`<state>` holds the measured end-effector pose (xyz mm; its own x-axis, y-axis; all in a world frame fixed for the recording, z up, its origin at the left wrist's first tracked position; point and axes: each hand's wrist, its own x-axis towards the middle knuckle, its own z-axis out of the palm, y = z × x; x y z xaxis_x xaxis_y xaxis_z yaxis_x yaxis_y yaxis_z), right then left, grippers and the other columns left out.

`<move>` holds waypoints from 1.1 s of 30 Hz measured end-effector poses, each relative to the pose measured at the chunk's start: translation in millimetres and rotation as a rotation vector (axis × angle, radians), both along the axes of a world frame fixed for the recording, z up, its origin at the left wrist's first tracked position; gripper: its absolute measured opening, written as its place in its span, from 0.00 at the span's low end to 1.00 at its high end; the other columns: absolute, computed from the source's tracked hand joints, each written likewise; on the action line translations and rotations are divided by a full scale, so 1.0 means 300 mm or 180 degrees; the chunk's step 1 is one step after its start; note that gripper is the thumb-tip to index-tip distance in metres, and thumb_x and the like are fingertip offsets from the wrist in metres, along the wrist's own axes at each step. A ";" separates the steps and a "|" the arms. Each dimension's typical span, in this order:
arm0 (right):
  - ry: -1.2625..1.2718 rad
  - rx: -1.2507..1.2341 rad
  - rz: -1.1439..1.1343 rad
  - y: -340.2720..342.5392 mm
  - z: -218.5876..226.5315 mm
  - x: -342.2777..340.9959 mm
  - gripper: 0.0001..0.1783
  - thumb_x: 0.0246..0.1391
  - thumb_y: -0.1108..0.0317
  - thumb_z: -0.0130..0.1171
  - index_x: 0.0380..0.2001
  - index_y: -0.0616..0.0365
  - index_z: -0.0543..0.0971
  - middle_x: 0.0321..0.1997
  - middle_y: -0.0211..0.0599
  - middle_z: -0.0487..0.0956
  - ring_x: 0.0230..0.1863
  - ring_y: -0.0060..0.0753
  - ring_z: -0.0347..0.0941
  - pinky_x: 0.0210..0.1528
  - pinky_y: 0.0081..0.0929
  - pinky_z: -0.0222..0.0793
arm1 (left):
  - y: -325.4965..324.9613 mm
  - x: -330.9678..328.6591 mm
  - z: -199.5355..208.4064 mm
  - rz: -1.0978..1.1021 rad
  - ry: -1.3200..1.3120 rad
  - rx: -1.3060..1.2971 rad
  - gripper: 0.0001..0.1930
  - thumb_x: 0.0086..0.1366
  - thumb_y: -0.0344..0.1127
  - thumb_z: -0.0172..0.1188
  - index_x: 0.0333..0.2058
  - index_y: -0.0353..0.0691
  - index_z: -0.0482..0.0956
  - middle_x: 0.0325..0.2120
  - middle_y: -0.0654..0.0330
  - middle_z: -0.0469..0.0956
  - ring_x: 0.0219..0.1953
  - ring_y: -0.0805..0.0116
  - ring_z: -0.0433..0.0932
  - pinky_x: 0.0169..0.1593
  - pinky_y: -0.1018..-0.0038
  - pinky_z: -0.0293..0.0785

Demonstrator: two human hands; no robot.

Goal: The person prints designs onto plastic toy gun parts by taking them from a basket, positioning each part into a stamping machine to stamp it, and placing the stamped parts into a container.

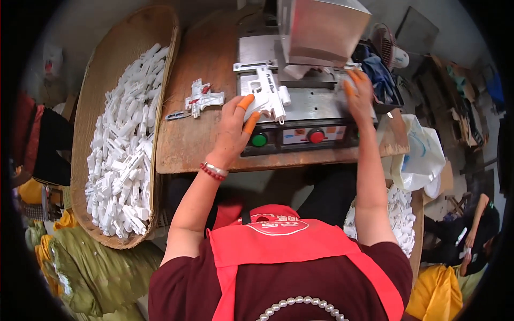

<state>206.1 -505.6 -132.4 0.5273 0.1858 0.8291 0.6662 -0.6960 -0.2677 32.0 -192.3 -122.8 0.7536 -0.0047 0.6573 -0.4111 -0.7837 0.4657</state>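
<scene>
My left hand (233,124), with orange finger covers and beads at its wrist, pinches the grip of a white toy gun (274,99). Dark print runs along the gun, which lies over the left part of the metal bed (310,104) of a bench machine. At the bed's right side is my right hand (360,95), its covered fingertips by a small metal bracket; blur hides whether they hold anything. Above the bed stands a boxy metal head (324,32). Left of my left hand, a toy gun piece with red and grey parts (203,98) lies on the wooden table (187,144).
A long woven basket (93,75) full of white plastic parts (126,144) stands left of the table. More white parts (399,214) are at my right. Green (259,139) and red (317,136) buttons face me. A dark bin (380,80) and fan (386,48) stand behind right; another person (474,230) sits far right.
</scene>
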 end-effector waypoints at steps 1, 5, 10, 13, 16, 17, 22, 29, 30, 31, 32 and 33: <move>0.0218 0.0099 0.0367 0.029 -0.038 0.066 0.18 0.51 0.63 0.62 0.45 0.58 0.78 0.51 0.48 0.74 0.52 0.52 0.68 0.59 0.42 0.59 | -0.016 -0.006 0.006 -0.0058 -0.0016 0.0021 0.22 0.58 0.27 0.61 0.52 0.35 0.70 0.49 0.50 0.70 0.49 0.49 0.69 0.53 0.65 0.67; 0.0829 0.0151 0.0822 0.153 0.021 0.153 0.14 0.49 0.62 0.63 0.39 0.55 0.78 0.48 0.48 0.75 0.49 0.58 0.67 0.56 0.46 0.61 | -0.021 -0.054 0.000 -0.0010 0.0278 0.0384 0.26 0.57 0.25 0.61 0.56 0.35 0.67 0.50 0.49 0.69 0.50 0.49 0.68 0.54 0.64 0.66; 0.0094 0.0681 0.0180 0.040 0.055 0.093 0.13 0.47 0.66 0.64 0.36 0.59 0.78 0.43 0.45 0.77 0.49 0.53 0.69 0.57 0.42 0.60 | -0.113 0.067 0.045 0.0027 -0.0357 0.0269 0.23 0.59 0.27 0.59 0.54 0.36 0.69 0.51 0.49 0.70 0.49 0.49 0.68 0.53 0.64 0.67; 0.0484 0.0770 -0.0438 -0.155 0.284 -0.292 0.14 0.50 0.69 0.61 0.40 0.61 0.76 0.53 0.42 0.74 0.55 0.46 0.67 0.61 0.38 0.58 | -0.152 0.210 0.083 0.0354 -0.0315 0.0660 0.20 0.60 0.31 0.59 0.52 0.38 0.72 0.49 0.53 0.73 0.45 0.52 0.71 0.50 0.65 0.69; -0.0083 0.0329 -0.1140 -0.394 0.374 -0.659 0.17 0.53 0.79 0.55 0.48 0.62 0.73 0.60 0.39 0.69 0.66 0.42 0.56 0.70 0.40 0.43 | -0.213 0.353 0.056 0.0283 -0.0520 0.0847 0.14 0.55 0.32 0.61 0.42 0.39 0.77 0.39 0.58 0.77 0.37 0.56 0.73 0.41 0.66 0.71; -0.0247 0.0205 -0.1740 -0.446 0.349 -0.739 0.18 0.54 0.78 0.52 0.50 0.61 0.74 0.61 0.42 0.69 0.67 0.40 0.56 0.68 0.36 0.49 | -0.228 0.393 0.048 0.0353 -0.0423 0.0887 0.12 0.55 0.36 0.61 0.39 0.41 0.79 0.37 0.60 0.77 0.38 0.57 0.72 0.42 0.64 0.69; 0.0748 0.0912 -0.0782 -0.442 0.138 -0.650 0.21 0.55 0.74 0.55 0.54 0.59 0.71 0.62 0.41 0.68 0.66 0.38 0.57 0.69 0.35 0.45 | -0.291 0.452 0.039 0.0481 -0.0004 0.0913 0.16 0.58 0.45 0.58 0.41 0.41 0.79 0.42 0.58 0.76 0.48 0.52 0.69 0.51 0.56 0.63; 0.2614 0.0621 -0.0260 -0.428 -0.198 -0.338 0.43 0.50 0.52 0.64 0.63 0.64 0.60 0.65 0.50 0.62 0.67 0.43 0.56 0.67 0.34 0.50 | 0.002 0.012 -0.023 -0.0345 0.0964 0.1862 0.44 0.51 0.54 0.66 0.65 0.55 0.56 0.64 0.49 0.55 0.66 0.42 0.51 0.60 0.45 0.55; 0.2585 0.0439 -0.0571 -0.406 -0.230 -0.302 0.44 0.49 0.51 0.65 0.63 0.65 0.60 0.63 0.51 0.64 0.65 0.45 0.59 0.66 0.35 0.53 | 0.027 -0.006 -0.068 -0.0620 0.0508 0.1250 0.43 0.50 0.49 0.68 0.64 0.55 0.57 0.64 0.49 0.55 0.66 0.42 0.51 0.60 0.47 0.58; 0.2433 0.0251 -0.0841 -0.437 -0.277 -0.269 0.45 0.49 0.50 0.65 0.62 0.65 0.61 0.62 0.52 0.67 0.63 0.45 0.61 0.65 0.34 0.54 | 0.021 -0.016 -0.061 -0.0658 0.0512 0.1090 0.41 0.51 0.45 0.68 0.63 0.54 0.59 0.64 0.49 0.55 0.66 0.42 0.51 0.61 0.49 0.58; 0.2112 0.0286 -0.0772 -0.445 -0.300 -0.258 0.41 0.50 0.50 0.64 0.59 0.66 0.65 0.57 0.52 0.70 0.59 0.46 0.65 0.61 0.34 0.57 | 0.025 -0.016 -0.063 -0.0578 0.0609 0.1189 0.39 0.51 0.46 0.67 0.62 0.54 0.60 0.64 0.49 0.54 0.66 0.42 0.51 0.62 0.48 0.57; 0.2332 0.0308 -0.0596 -0.429 -0.281 -0.255 0.40 0.51 0.52 0.64 0.60 0.66 0.64 0.59 0.51 0.69 0.60 0.46 0.63 0.61 0.32 0.57 | 0.048 -0.038 -0.062 -0.0595 0.0425 0.1113 0.37 0.52 0.45 0.67 0.61 0.49 0.62 0.62 0.48 0.58 0.65 0.44 0.54 0.61 0.52 0.59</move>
